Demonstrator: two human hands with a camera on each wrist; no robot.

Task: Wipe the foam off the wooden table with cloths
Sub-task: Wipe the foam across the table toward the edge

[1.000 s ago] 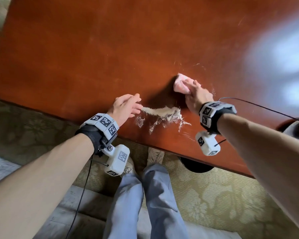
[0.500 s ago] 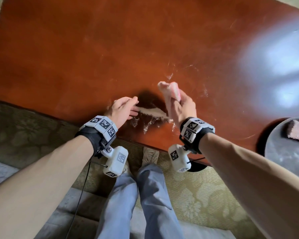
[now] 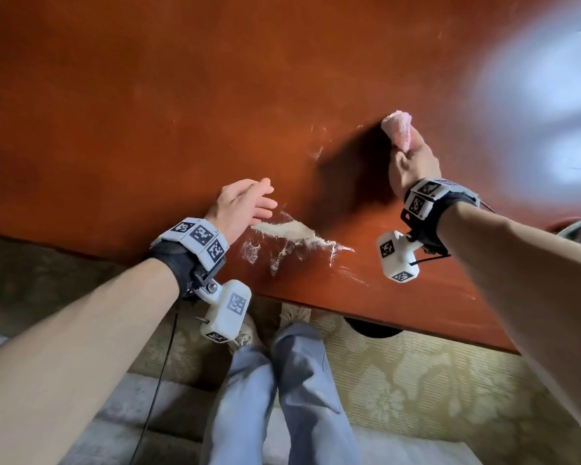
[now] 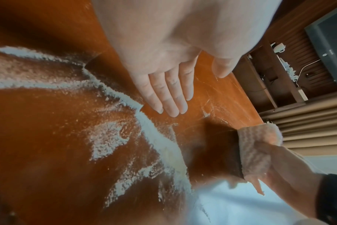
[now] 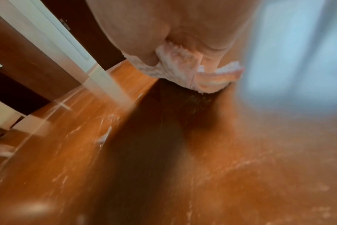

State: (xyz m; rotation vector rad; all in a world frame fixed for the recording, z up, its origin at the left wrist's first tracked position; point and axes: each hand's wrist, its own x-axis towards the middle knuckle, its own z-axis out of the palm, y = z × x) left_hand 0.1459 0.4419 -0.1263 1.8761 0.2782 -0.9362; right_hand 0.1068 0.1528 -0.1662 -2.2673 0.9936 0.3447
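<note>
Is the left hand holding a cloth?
No: the left hand lies flat with straight fingers beside the foam; only the right hand grips the cloth.

The head view looks steeply down from above the table (image 3: 148,112). Both wrist views sit low over it, facing along the fingers, sharing the foam (image 4: 160,144).
</note>
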